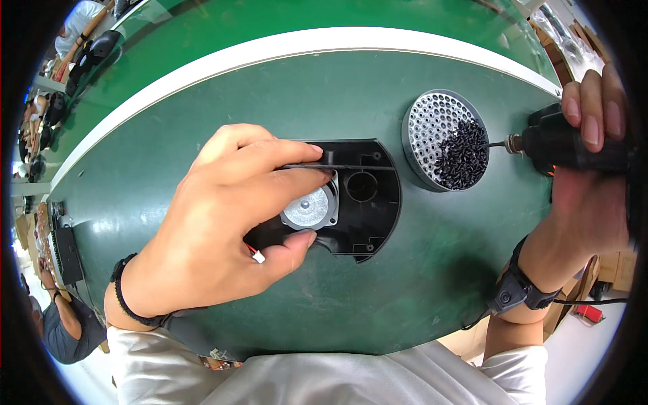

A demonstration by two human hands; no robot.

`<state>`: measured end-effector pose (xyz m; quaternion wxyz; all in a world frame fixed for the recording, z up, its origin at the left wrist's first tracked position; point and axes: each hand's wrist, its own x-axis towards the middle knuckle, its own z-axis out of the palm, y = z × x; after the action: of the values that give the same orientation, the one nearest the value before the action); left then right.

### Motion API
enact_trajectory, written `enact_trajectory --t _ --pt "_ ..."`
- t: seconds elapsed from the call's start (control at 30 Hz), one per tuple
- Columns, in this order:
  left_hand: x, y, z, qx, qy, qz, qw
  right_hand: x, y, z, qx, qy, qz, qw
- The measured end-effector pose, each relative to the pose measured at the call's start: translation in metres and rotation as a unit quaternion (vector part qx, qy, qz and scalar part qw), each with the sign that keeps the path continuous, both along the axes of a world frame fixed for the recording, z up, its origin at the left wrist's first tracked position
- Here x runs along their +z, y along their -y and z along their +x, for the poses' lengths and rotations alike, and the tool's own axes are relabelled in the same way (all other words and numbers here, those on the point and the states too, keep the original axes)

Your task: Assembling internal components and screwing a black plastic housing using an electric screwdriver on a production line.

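Note:
My left hand (pixel 236 202) is closed over a black plastic housing (pixel 368 216) lying on the green bench. Its fingers press along the far edge and its thumb rests at the near side. Between them shows a round silver speaker (pixel 309 208) seated in the housing, part of it hidden by the hand. A small white connector (pixel 258 257) on a red wire pokes out beside the thumb. My right hand (pixel 594 115) grips a black electric screwdriver (pixel 563 140). The screwdriver's bit reaches left to the rim of a round grey tray (pixel 422 128) holding many black screws (pixel 462 156).
A white strip (pixel 304 42) edges the far side of the green bench (pixel 304 290), with a green surface beyond. Dark objects (pixel 67 253) stand at the left end. Another person (pixel 67 324) sits at the lower left. Cartons (pixel 611 270) and a red item (pixel 589 313) lie at the right.

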<state>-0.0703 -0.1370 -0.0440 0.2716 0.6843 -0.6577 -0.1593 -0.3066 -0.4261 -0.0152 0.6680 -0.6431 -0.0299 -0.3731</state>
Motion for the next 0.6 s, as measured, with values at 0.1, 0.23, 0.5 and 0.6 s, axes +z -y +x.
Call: enact_trajectory --t 0.1,0.23,0.5,0.6 --pt "-0.002 -0.001 0.001 0.001 0.001 -0.005 1.000 -0.004 0.000 0.003 0.002 -0.005 0.010 1.000" --pt "-0.001 -0.001 0.001 -0.002 0.002 -0.009 1.000 -0.004 -0.014 0.025 0.006 -0.010 0.021 1.000" --pt "-0.003 -0.001 -0.003 -0.001 0.020 -0.005 1.000 -0.021 -0.053 0.061 -0.127 -0.001 -0.015 0.992" --pt "-0.006 -0.002 -0.007 0.052 0.016 -0.002 0.998 -0.033 -0.049 0.069 -0.097 0.004 -0.009 0.995"
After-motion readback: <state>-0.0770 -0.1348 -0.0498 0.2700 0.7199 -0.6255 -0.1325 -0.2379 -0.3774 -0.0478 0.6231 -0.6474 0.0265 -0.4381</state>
